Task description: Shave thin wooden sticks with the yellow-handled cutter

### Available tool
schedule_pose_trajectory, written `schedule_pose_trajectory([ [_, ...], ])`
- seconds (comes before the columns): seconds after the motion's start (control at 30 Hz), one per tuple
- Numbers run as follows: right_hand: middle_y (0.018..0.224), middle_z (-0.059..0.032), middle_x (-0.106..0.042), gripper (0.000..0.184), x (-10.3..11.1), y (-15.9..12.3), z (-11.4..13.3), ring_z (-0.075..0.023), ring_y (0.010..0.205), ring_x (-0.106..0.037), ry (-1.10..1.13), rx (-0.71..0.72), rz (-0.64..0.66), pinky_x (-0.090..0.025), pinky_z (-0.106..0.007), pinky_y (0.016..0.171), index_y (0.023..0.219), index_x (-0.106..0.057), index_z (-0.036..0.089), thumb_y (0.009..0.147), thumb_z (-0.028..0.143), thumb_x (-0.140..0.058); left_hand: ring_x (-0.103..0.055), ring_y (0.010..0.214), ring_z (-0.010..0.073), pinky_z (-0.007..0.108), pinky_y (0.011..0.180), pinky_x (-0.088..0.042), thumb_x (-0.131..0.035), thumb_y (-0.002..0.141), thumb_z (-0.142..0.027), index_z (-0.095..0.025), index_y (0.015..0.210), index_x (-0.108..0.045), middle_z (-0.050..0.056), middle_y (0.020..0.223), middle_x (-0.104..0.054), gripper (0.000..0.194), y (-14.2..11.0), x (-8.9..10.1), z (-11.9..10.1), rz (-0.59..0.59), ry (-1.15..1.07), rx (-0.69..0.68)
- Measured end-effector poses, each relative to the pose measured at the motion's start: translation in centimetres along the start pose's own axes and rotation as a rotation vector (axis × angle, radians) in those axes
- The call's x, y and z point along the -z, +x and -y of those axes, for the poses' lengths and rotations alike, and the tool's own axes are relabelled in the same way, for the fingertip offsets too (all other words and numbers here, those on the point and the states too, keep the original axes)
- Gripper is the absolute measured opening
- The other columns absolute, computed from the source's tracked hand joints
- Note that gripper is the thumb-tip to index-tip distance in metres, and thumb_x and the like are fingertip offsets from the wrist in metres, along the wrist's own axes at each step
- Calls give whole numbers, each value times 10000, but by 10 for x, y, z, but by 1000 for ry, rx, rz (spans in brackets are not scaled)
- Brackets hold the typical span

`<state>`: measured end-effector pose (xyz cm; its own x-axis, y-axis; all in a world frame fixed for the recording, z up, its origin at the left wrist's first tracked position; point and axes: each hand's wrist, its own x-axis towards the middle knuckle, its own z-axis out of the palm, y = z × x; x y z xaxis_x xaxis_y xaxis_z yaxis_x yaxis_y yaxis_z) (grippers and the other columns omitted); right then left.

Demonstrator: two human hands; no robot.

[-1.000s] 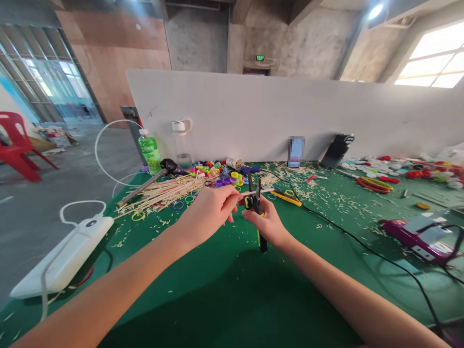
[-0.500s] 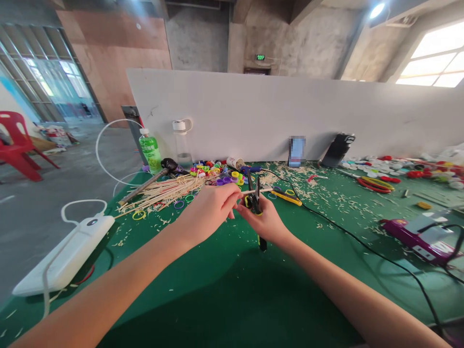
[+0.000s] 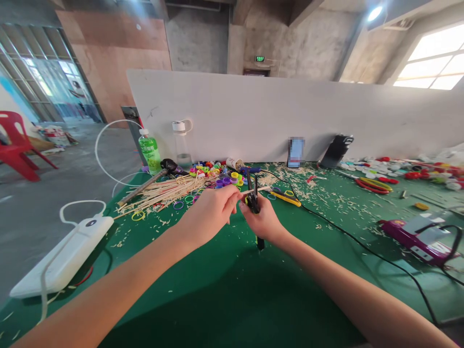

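My left hand [image 3: 209, 214] pinches a thin pale wooden stick [image 3: 258, 190] that points to the right, over the green table [image 3: 217, 290]. The stick passes between the jaws of black and yellow cutting pliers [image 3: 253, 203]. My right hand [image 3: 264, 222] is wrapped round the pliers' handles, whose lower end [image 3: 259, 243] sticks out below the fist. Both hands are close together, a little above the table's middle. Behind the left hand lies a bundle of the same sticks [image 3: 166, 189].
Coloured plastic rings [image 3: 217, 173] and wood shavings litter the far table. Yellow-handled pliers [image 3: 286, 196], a black cable [image 3: 355, 237], a purple device [image 3: 420, 237], red scissors [image 3: 373, 184], a green bottle [image 3: 150, 151], a clear bottle [image 3: 182, 140] and a white power unit [image 3: 65, 256] surround the hands. A white partition [image 3: 290, 111] backs the table.
Both hands and the pliers have shifted slightly up and away from me; the grip on the stick and the pliers stays the same.
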<state>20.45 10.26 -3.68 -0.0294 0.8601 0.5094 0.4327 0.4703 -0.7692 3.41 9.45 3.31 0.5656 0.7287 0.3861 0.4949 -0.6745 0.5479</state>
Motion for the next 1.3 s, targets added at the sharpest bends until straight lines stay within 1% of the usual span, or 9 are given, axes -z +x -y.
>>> schedule_pose_trajectory([
  [0.17, 682, 15, -535, 127, 3, -3, 4, -124, 591, -482, 72, -44, 48, -398, -259, 573, 846, -529, 188, 794, 301, -551, -576, 517, 76, 210, 503, -413, -354, 962, -288, -175, 852, -570, -3, 683, -640, 267, 2, -1, 0, -24, -34, -18],
  [0.3, 872, -33, -628, 218, 9, -7, 8, -174, 803, -591, 161, -92, 77, -460, -306, 744, 956, -550, 188, 745, 238, -567, -559, 502, 71, 196, 483, -411, -373, 950, -257, -180, 872, -584, -7, 667, -633, 238, 2, 0, -2, -35, -48, -21],
  [0.4, 981, -53, -633, 283, 10, -8, 10, -191, 920, -593, 226, -90, 104, -449, -344, 857, 997, -552, 192, 714, 198, -561, -545, 483, 71, 193, 460, -403, -384, 945, -262, -186, 876, -583, -11, 656, -626, 225, 1, 2, -2, -25, -46, -6],
  [0.5, 987, -51, -634, 277, 10, -8, 11, -194, 923, -593, 244, -90, 102, -446, -361, 876, 983, -559, 197, 706, 192, -567, -552, 498, 75, 192, 466, -408, -396, 941, -266, -191, 875, -581, -14, 650, -621, 210, 1, 3, -1, -26, -39, -14],
  [0.8, 985, -54, -665, 295, 10, -9, 7, -212, 919, -613, 234, -112, 76, -455, -371, 860, 992, -589, 192, 699, 208, -569, -589, 533, 81, 180, 472, -413, -418, 937, -272, -190, 867, -575, -20, 661, -624, 191, 1, 2, -1, -16, -82, -11],
  [1.07, 887, -50, -662, 187, 8, -8, 4, -181, 790, -602, 152, -87, 43, -463, -310, 732, 917, -571, 176, 738, 216, -533, -561, 545, 81, 191, 496, -406, -436, 922, -235, -195, 844, -579, -26, 651, -615, 168, 1, 2, -4, -20, -9, -29],
  [1.17, 770, -19, -624, 139, 7, -6, 4, -151, 669, -556, 96, -72, 39, -435, -277, 629, 886, -553, 180, 763, 243, -536, -552, 525, 79, 194, 495, -405, -430, 927, -236, -193, 835, -584, -27, 628, -606, 184, 0, 3, -6, -11, -7, -34],
  [1.23, 642, 19, -548, 107, 7, -5, 4, -129, 569, -485, 44, -65, 40, -390, -260, 551, 825, -533, 189, 782, 286, -544, -550, 515, 78, 197, 497, -407, -424, 931, -240, -190, 834, -584, -24, 621, -604, 194, 0, 3, -7, -10, -7, -45],
  [1.3, 567, 42, -477, 133, 8, -3, 6, -116, 512, -417, 3, -58, 48, -347, -256, 506, 773, -513, 195, 792, 323, -545, -550, 509, 77, 199, 496, -408, -417, 936, -243, -186, 830, -579, -21, 621, -606, 202, -1, 4, -7, -9, -12, -58],
])
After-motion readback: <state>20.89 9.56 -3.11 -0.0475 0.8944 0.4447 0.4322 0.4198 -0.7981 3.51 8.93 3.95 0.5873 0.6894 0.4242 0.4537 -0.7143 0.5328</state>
